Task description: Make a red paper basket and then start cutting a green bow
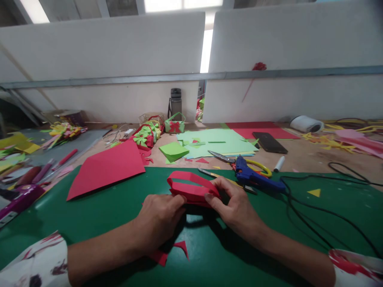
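Note:
A folded red paper basket (pixel 194 192) with a strip handle arching over it is held just above the green mat, between both hands. My left hand (pixel 161 213) pinches its left end, fingers curled and partly hidden. At the right end, my right hand (pixel 235 201) grips the paper between thumb and fingers. Beyond the right hand lie a blue glue gun (pixel 254 175), a pair of scissors (pixel 223 156) with yellow handles and a cutter knife (pixel 209 173). Red paper scraps (pixel 182 248) rest on the mat near my left forearm.
A large red sheet (pixel 109 169) lies at left on the green mat (pixel 113 235). Behind are finished paper baskets (pixel 175 126), light green sheets (pixel 215 139), a phone (pixel 269 142) and a bottle (pixel 176 104). A black cord (pixel 308 205) runs across the right side.

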`<state>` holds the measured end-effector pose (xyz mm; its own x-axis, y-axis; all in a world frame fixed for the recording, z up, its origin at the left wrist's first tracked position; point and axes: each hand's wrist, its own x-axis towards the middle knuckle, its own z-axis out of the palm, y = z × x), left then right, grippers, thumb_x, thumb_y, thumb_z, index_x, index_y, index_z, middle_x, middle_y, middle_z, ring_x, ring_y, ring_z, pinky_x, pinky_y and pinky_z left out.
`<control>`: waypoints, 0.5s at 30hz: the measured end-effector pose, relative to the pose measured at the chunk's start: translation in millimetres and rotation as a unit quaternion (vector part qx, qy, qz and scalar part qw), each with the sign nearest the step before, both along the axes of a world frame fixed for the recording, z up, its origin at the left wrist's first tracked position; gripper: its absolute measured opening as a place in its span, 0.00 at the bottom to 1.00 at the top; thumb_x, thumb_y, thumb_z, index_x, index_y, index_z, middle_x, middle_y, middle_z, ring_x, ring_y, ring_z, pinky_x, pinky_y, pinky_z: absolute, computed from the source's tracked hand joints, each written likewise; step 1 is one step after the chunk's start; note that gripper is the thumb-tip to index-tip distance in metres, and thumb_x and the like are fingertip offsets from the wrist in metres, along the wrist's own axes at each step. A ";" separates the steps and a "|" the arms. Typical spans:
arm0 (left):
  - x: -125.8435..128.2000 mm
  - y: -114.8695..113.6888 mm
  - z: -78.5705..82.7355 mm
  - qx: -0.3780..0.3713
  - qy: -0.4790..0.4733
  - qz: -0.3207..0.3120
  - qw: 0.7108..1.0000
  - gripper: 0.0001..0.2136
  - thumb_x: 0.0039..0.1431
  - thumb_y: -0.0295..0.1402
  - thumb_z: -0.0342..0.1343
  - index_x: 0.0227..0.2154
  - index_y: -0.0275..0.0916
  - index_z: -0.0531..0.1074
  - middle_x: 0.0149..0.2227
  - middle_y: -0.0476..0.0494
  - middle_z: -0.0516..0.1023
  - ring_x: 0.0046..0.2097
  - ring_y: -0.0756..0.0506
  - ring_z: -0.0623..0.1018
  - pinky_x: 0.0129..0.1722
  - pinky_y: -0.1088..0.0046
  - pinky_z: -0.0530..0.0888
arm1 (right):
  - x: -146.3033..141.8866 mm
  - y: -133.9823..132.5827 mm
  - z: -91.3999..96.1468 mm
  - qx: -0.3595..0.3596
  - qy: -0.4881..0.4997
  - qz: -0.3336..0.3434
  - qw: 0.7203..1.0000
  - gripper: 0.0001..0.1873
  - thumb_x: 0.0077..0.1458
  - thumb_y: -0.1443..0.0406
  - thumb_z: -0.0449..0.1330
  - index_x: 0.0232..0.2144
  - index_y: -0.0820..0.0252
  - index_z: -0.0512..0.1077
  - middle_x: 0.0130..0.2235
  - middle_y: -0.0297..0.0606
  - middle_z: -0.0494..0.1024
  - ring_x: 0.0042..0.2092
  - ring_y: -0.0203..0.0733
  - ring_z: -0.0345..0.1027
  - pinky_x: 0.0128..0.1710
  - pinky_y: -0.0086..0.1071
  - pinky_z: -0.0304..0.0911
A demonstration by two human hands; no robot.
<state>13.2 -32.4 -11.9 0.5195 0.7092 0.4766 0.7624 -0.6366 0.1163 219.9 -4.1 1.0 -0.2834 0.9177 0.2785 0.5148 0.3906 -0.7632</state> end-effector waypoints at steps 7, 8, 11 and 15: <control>1.3 -2.6 11.4 0.180 0.140 -0.044 0.973 0.10 0.60 0.21 0.41 0.32 0.34 0.68 0.23 0.46 0.71 0.23 0.46 0.70 0.21 0.70 0.65 | -0.5 -2.8 2.2 -0.004 0.012 0.027 1.000 0.03 0.52 0.66 0.54 0.29 0.59 0.67 0.29 0.33 0.71 0.31 0.39 0.65 0.32 0.31 0.60; 1.7 -2.5 12.9 0.189 0.148 -0.041 0.970 0.10 0.60 0.21 0.42 0.32 0.34 0.67 0.22 0.47 0.70 0.23 0.46 0.70 0.21 0.70 0.64 | -0.6 -2.9 2.2 -0.008 0.014 0.028 0.999 0.02 0.51 0.66 0.54 0.29 0.59 0.67 0.28 0.33 0.71 0.31 0.39 0.64 0.31 0.30 0.60; 3.0 -1.1 15.9 0.214 0.160 -0.044 0.963 0.09 0.60 0.22 0.43 0.31 0.34 0.67 0.22 0.47 0.68 0.24 0.46 0.68 0.21 0.70 0.63 | -0.7 -2.7 1.6 -0.017 0.019 0.032 0.999 0.01 0.50 0.68 0.55 0.29 0.59 0.66 0.28 0.32 0.70 0.30 0.38 0.64 0.30 0.30 0.60; 4.8 3.2 17.1 0.239 0.153 -0.069 0.956 0.09 0.60 0.22 0.44 0.33 0.32 0.69 0.32 0.40 0.72 0.31 0.45 0.69 0.26 0.69 0.67 | 0.5 -1.3 0.1 -0.001 0.020 0.051 0.999 0.03 0.50 0.69 0.55 0.31 0.58 0.67 0.33 0.33 0.74 0.35 0.40 0.67 0.35 0.30 0.61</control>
